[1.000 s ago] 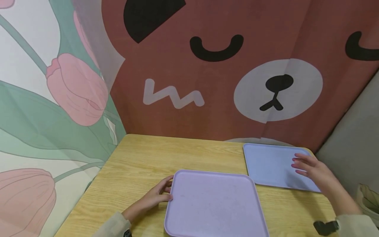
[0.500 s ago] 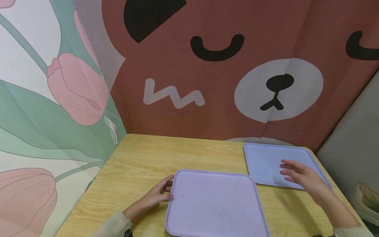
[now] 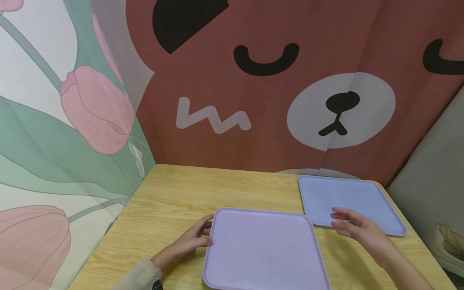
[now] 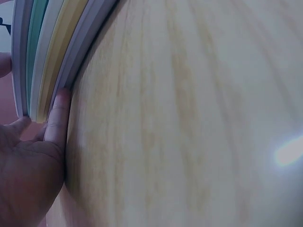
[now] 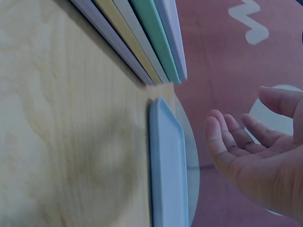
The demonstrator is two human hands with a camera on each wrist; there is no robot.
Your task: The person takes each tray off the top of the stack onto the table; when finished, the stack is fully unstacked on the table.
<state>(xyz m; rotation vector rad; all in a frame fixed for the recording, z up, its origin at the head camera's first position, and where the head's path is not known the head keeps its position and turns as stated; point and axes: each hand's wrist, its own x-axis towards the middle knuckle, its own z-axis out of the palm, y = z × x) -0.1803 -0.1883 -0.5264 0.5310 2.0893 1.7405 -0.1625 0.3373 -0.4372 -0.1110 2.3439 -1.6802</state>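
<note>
A stack of trays stands at the front middle of the table; its top one is a lilac tray (image 3: 266,251). From the side, lilac, green, white and yellow edges show in the stack (image 4: 52,61). My left hand (image 3: 189,240) grips the stack's left side, thumb at the top rim and fingers lower against the edges. A single blue tray (image 3: 344,197) lies flat at the back right. My right hand (image 3: 366,231) hovers over the table by that tray's front edge, fingers loosely bent and holding nothing. In the right wrist view, the right hand (image 5: 265,156) is apart from both trays and stack.
The wooden table (image 3: 195,187) ends at a wall cloth with a bear face (image 3: 268,100) behind and a tulip print (image 3: 98,108) on the left. A grey panel (image 3: 435,173) stands at the right, with a beige object (image 3: 449,241) low beside the table.
My right hand has moved left and toward me, from above the blue tray's right side to its front edge. My left hand, the stack and the blue tray stay in place.
</note>
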